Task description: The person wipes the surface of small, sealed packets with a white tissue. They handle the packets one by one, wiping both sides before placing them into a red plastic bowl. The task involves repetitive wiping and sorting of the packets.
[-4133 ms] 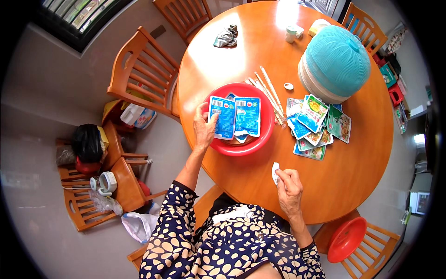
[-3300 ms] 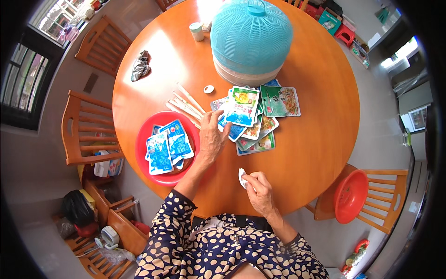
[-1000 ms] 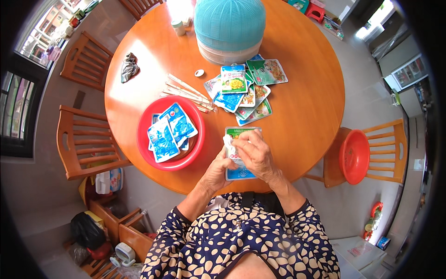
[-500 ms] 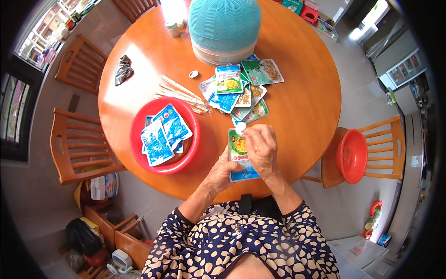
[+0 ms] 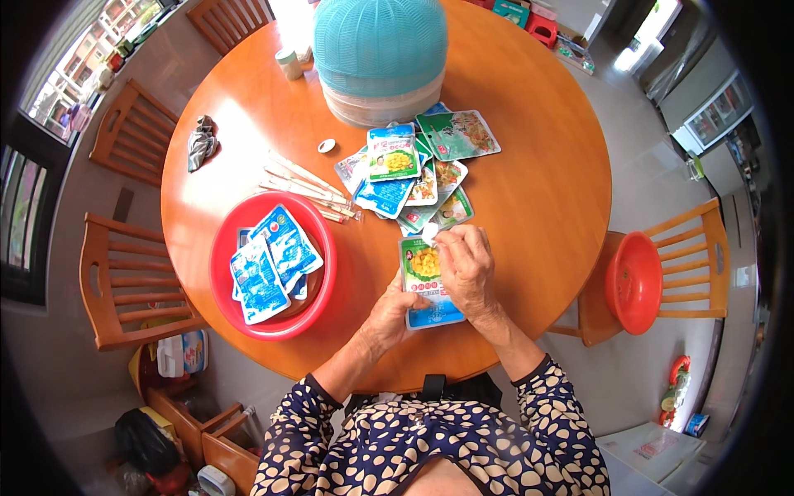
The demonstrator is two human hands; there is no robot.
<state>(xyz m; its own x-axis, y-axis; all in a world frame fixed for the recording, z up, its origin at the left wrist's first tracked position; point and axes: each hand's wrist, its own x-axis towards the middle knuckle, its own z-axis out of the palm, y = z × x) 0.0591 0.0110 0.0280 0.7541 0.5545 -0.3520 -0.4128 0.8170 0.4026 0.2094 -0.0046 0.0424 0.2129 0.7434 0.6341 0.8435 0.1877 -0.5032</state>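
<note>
A flat food packet [image 5: 423,263], green and yellow above with a blue lower end, lies in front of me at the table's near side. My left hand [image 5: 387,316] grips its lower left side, thumb on top. Over the packet's upper right, my right hand [image 5: 467,269] pinches a small white wad [image 5: 430,232], perhaps tissue or cotton, at the packet's top edge. Just beyond is a loose pile of similar packets, with a green-and-yellow one [image 5: 393,157] on top. Several blue-and-white packets [image 5: 258,281] lie in a red basin [image 5: 321,296] to the left.
Wrapped chopsticks [image 5: 308,183] lie beyond the basin, near a small white lid [image 5: 327,145] and a crumpled dark bag [image 5: 201,144]. A blue domed food cover [image 5: 380,50] and a small jar [image 5: 289,64] stand farther back. Another red basin [image 5: 635,283] rests on a right-hand chair.
The view has shifted slightly, so the table things appear lower and farther left. My hands keep their holds on the packet and the white wad, which sits at the packet's top edge.
</note>
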